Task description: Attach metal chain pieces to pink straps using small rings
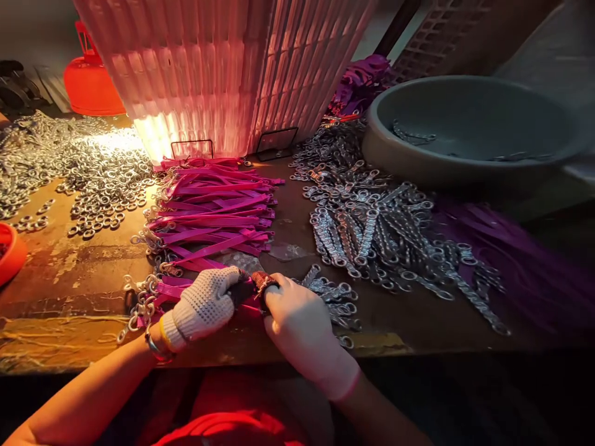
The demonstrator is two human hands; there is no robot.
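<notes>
My left hand (pixel 202 306), in a dotted white knit glove, is closed with its fingertips pinched together. Facing it, my right hand (pixel 300 325), in a plain white glove with dark reddish-brown covering at the fingers, is closed too. A short bit of magenta strap (pixel 253 290) shows between the fingertips; most of it is hidden by the fingers. Just beyond my hands lies a stack of magenta straps (pixel 218 217), their metal clasps and rings (pixel 151 297) toward the left. A small pile of chain pieces (pixel 332 297) lies beside my right hand.
Loose metal rings (pixel 105 198) are heaped at the left, near an orange bowl (pixel 9 253). Twisted chains (pixel 372 235) spread on the right, below a large grey basin (pixel 465 166). Ribbed translucent panels (pixel 223 80) stand at the back, beside a red container (pixel 92 85).
</notes>
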